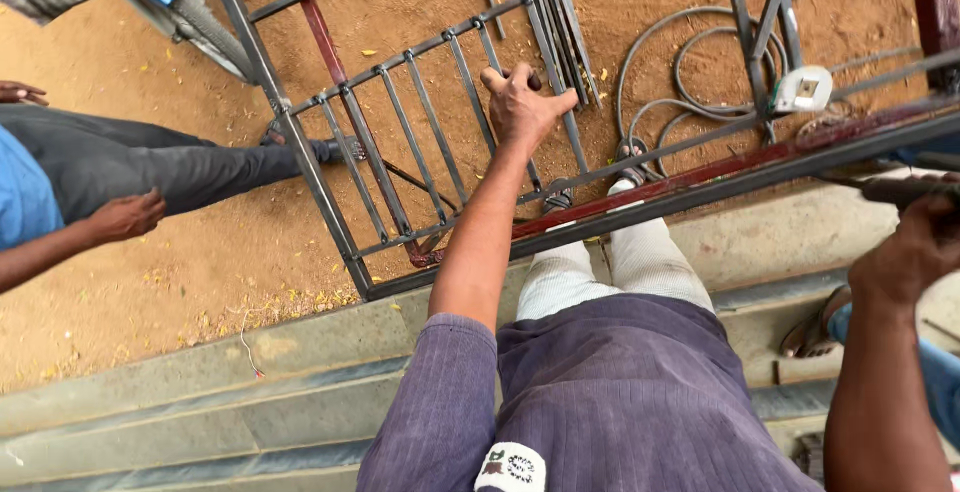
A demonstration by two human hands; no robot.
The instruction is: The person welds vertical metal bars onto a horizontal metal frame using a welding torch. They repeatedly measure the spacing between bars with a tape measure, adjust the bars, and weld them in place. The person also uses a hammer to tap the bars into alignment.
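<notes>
Left hand (522, 107) wraps the metal grille (420, 152) top rail; right hand (915, 247) clenches its lower frame (better kept level, probably).

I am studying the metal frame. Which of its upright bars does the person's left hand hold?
The left hand grips the bar at the grille's right end, nearest the loose rods; the bars to its left are untouched.

Grey metal grille (420, 142), purple striped shirt (600, 392).
</notes>
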